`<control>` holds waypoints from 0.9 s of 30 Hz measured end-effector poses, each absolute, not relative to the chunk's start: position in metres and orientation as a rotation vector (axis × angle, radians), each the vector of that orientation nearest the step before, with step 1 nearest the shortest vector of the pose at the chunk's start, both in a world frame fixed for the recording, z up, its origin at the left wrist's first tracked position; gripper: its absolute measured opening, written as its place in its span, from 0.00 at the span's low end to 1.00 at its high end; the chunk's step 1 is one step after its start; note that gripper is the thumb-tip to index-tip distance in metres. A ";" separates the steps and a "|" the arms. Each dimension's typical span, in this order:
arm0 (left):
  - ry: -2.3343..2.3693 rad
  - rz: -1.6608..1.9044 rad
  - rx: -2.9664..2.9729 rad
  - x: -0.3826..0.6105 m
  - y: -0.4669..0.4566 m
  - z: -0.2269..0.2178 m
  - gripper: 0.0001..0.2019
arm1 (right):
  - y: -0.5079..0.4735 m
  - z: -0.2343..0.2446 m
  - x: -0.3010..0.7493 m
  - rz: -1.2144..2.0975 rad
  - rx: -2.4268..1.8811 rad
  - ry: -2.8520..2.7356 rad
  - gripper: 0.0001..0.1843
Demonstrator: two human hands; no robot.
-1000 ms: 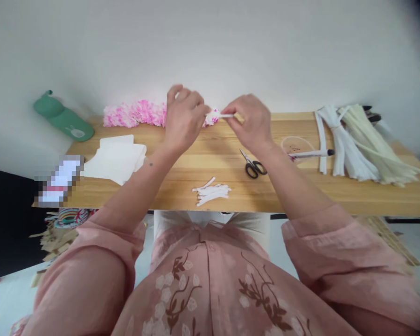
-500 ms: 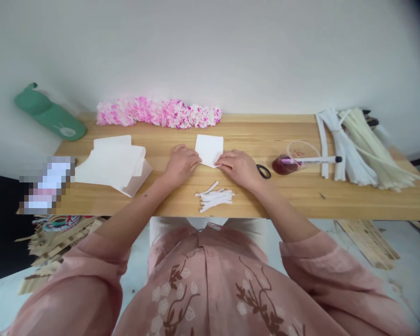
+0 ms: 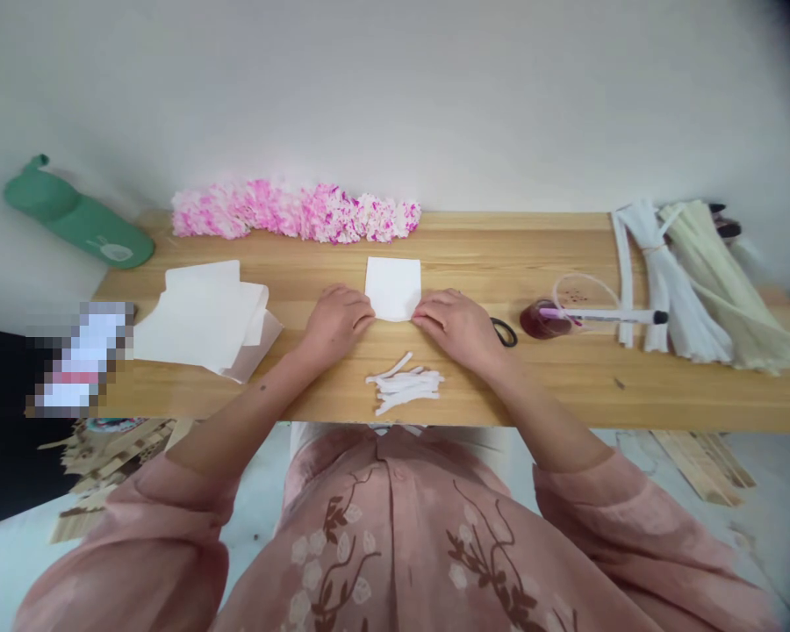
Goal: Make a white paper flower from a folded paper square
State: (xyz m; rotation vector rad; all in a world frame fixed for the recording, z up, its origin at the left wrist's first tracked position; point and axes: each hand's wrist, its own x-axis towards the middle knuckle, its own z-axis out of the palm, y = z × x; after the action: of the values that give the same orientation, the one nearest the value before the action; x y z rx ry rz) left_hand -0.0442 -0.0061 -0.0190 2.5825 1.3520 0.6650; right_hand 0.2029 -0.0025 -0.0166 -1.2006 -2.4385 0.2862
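A small, roughly square piece of white paper (image 3: 393, 286) lies on the wooden table in front of me, its near edge bowed. At its lower left corner my left hand (image 3: 338, 325) is closed, with thumb and fingertips together on the paper. My right hand (image 3: 457, 326) pinches the lower right corner the same way. Just below the paper, between my forearms, is a little pile of short white strips (image 3: 408, 386). A black ring (image 3: 504, 332), perhaps a scissors handle, shows partly beside my right hand.
White paper sheets (image 3: 190, 312) and a phone (image 3: 82, 355) lie left, near a green bottle (image 3: 82, 224). Pink-white fluffy flowers (image 3: 296, 212) line the back. A dark red jar (image 3: 543, 319), a pen (image 3: 606, 315) and bundled white strips (image 3: 675, 294) are on the right.
My left hand has slid down from the paper's left side to its lower corner. The near edge now looks more curved. The whole view has shifted slightly.
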 end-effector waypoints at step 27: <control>1.542 0.516 2.371 -0.042 0.004 -0.006 0.10 | 0.004 -0.008 0.191 0.299 -1.548 -2.434 0.11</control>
State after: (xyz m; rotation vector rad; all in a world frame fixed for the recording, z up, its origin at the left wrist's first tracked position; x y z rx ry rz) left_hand -0.0423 0.0040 -0.0059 2.3709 1.5418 0.5164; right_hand 0.1905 0.0040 -0.0075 -1.5478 -2.4342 0.2990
